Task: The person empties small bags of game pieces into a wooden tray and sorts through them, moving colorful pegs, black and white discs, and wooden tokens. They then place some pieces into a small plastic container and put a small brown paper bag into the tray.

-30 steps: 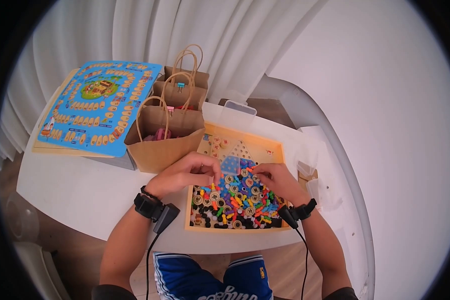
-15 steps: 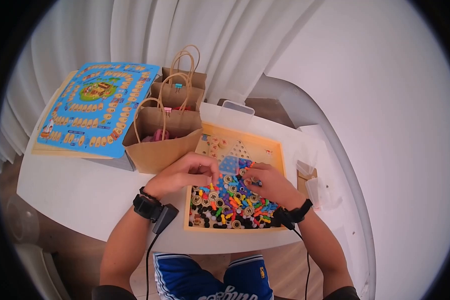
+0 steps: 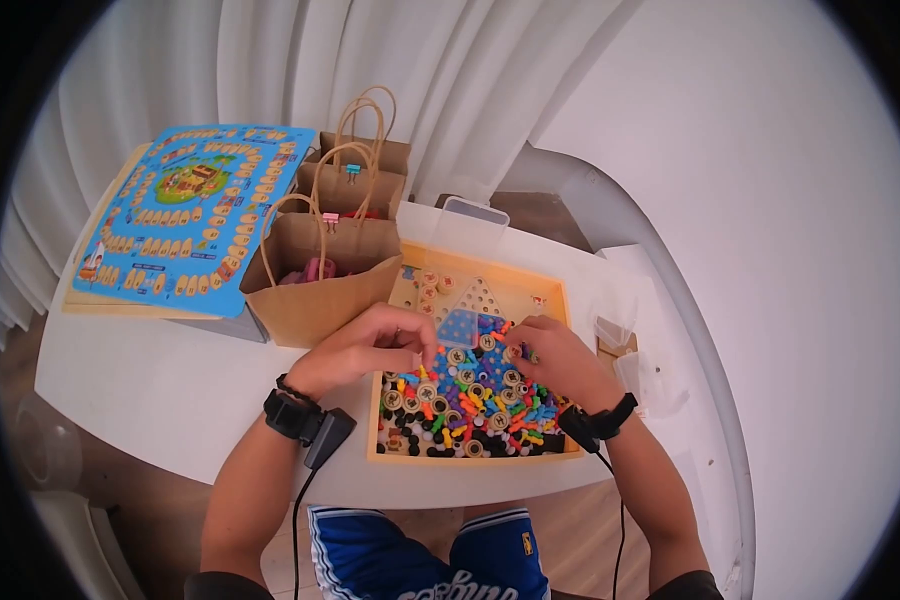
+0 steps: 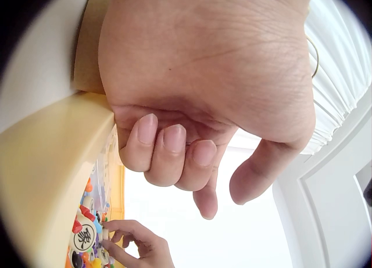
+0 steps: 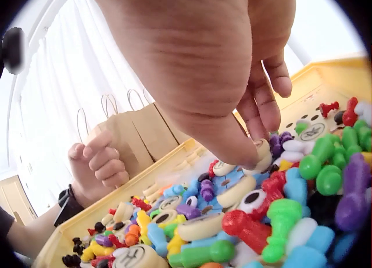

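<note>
The wooden tray holds a heap of colourful pegs and round wooden Chinese chess pieces. Over its right part my right hand reaches down into the heap. Its thumb and fingertips pinch a round wooden chess piece among the pegs. My left hand is at the tray's left rim, palm facing its camera. Three of its fingers are loosely curled, the thumb is apart, and nothing is held. A small clear plastic box lies in the tray between the hands.
Several brown paper bags with handles stand left of the tray, clipped with binder clips. A blue game board lies behind them at the left. A clear container is at the back, and clear plastic pieces lie to the right.
My right hand first shifted left over the heap, then back to the right, where it now pinches a chess piece. The left hand stays at the left rim.
</note>
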Demonstrator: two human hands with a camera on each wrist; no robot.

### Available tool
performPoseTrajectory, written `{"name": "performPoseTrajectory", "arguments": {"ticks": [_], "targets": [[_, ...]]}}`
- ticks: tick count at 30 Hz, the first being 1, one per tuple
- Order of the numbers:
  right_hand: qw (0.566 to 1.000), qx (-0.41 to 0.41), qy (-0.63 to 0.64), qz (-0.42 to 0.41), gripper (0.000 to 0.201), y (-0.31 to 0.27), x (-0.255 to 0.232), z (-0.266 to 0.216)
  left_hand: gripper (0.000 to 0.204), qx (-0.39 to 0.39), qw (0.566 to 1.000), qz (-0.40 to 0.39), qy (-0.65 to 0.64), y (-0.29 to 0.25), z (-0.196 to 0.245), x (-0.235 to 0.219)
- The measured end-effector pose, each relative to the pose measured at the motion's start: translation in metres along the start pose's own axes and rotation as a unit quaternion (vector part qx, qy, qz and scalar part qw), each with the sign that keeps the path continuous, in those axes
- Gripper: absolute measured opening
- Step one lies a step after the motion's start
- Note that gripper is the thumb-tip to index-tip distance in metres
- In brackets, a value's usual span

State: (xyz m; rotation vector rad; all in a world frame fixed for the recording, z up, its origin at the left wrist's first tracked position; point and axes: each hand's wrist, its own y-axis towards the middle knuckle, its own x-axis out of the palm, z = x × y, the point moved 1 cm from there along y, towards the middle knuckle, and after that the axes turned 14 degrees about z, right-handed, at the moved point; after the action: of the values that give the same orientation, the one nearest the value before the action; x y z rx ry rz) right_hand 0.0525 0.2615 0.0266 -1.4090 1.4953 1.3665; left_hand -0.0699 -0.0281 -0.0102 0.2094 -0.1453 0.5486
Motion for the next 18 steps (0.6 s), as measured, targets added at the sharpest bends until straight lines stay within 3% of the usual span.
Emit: {"name": "performPoseTrajectory", "arguments": {"ticks": [10, 16, 18], "targets": [[1.0, -0.007, -0.002, -0.013, 0.021, 0.001, 0.0, -0.001, 0.014, 0.001, 1.0, 0.003, 0.0, 0.0, 0.001, 0.0], [0.995, 0.022, 0.057, 0.078, 0.03, 0.045, -0.006, -0.022, 0.013, -0.01, 1.0, 0.015, 0.001, -0.001, 0.004, 0.003], [0.993, -0.012, 0.067, 0.095, 0.034, 0.064, 0.006, -0.034, 0.012, -0.014, 1.0, 0.017, 0.008, -0.002, 0.004, 0.003]]}}
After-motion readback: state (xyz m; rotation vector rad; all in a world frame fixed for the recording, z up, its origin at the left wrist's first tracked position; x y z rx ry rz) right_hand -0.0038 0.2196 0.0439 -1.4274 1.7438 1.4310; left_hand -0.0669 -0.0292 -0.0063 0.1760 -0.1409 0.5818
